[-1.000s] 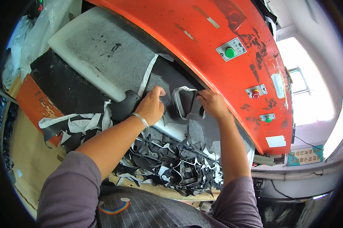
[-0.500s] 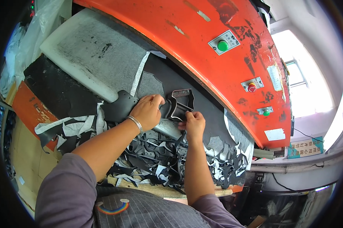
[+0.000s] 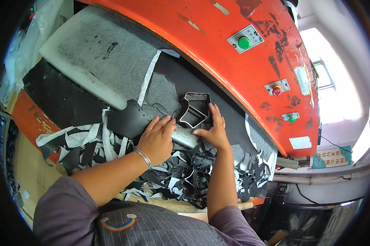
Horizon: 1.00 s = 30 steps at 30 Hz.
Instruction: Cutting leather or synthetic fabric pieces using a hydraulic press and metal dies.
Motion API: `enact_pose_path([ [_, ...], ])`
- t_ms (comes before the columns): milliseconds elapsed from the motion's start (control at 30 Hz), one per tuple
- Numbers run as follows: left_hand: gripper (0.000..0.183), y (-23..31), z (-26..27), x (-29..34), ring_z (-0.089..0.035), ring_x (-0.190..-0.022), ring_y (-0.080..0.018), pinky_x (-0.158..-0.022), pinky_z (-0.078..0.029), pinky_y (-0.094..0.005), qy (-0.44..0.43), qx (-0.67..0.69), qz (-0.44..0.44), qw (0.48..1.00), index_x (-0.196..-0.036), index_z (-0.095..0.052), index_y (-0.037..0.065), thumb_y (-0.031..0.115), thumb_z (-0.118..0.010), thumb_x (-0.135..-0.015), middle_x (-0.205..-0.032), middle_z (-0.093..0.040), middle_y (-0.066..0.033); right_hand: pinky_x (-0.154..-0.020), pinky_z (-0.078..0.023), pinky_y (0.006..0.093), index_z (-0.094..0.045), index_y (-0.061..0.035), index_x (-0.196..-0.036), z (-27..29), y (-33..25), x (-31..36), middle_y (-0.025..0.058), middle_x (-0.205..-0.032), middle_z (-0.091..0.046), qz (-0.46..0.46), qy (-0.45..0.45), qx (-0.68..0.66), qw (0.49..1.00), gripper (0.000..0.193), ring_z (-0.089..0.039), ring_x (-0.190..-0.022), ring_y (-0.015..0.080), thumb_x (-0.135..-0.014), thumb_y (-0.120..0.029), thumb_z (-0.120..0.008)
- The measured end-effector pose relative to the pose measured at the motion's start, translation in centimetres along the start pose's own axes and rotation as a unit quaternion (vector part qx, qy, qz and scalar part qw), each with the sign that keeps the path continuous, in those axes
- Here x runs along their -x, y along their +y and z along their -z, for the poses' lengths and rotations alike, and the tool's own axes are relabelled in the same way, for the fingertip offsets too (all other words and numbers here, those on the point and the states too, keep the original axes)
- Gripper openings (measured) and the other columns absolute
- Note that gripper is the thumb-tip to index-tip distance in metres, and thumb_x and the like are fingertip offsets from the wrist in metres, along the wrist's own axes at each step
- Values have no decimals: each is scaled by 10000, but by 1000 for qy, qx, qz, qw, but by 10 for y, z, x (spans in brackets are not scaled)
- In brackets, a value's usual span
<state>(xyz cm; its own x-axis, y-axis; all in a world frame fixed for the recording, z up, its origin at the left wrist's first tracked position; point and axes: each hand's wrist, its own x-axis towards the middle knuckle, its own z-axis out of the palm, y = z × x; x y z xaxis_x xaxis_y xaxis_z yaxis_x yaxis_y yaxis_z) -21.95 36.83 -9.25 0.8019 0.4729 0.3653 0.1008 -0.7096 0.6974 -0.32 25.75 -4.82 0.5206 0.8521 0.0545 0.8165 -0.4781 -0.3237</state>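
Note:
A metal cutting die (image 3: 195, 119), shaped like an open frame with a crossbar, stands on a sheet of black leather-like material (image 3: 228, 123). My right hand (image 3: 216, 130) is beside the die, thumb stretched out and fingers apart; its fingertips are at the die's right side, and I cannot tell whether they touch. To the left, my left hand (image 3: 157, 137) lies with spread fingers at the pad's front edge, gripping nothing. Next to it rest black cut pieces (image 3: 129, 119) with small holes along the edge. A gap in the sheet bares the grey cutting pad (image 3: 162, 88).
An orange machine body (image 3: 218, 61) with green buttons (image 3: 244, 42) and a red button (image 3: 277, 90) spans the far side. Many black and white offcuts (image 3: 189, 176) heap along the near edge. A thick pale board (image 3: 86, 53) lies at the left.
My right hand has let go of the die's near edge and opened beside it. My left hand has moved slightly nearer to me, and its fingers have spread.

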Motion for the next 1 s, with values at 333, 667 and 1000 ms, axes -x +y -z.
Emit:
enact_pose_path([
  [333,447,-4,-4,-2,-409,-1304,-329,-1113,-258,-476,27,16,19,999,-1214,-434,-34,58,-558,-795,-1225,-556,-142,-990,-395,462,-545,-42,-1070,-38,-9,15,305,-1334,-457,-4,151,-54,987,718,-454,-1218,438,-531,-360,-895],
  [667,419,-18,5,-19,-455,-1219,-303,-996,-346,-445,32,-17,9,999,-1171,-476,18,71,-588,-771,-1264,-536,-151,-915,-450,431,-536,-40,-1051,-45,-20,17,223,-1221,-488,-3,183,-21,983,684,-497,-1105,382,-560,-355,-893],
  [1000,393,-22,2,-24,-471,-1202,-291,-955,-363,-437,26,-2,12,1000,-1130,-491,33,81,-606,-757,-1260,-585,-93,-1112,-280,427,-414,-93,-1409,1,36,-11,185,-1389,-477,39,31,-116,992,851,-383,-1349,315,-683,-277,-820],
])
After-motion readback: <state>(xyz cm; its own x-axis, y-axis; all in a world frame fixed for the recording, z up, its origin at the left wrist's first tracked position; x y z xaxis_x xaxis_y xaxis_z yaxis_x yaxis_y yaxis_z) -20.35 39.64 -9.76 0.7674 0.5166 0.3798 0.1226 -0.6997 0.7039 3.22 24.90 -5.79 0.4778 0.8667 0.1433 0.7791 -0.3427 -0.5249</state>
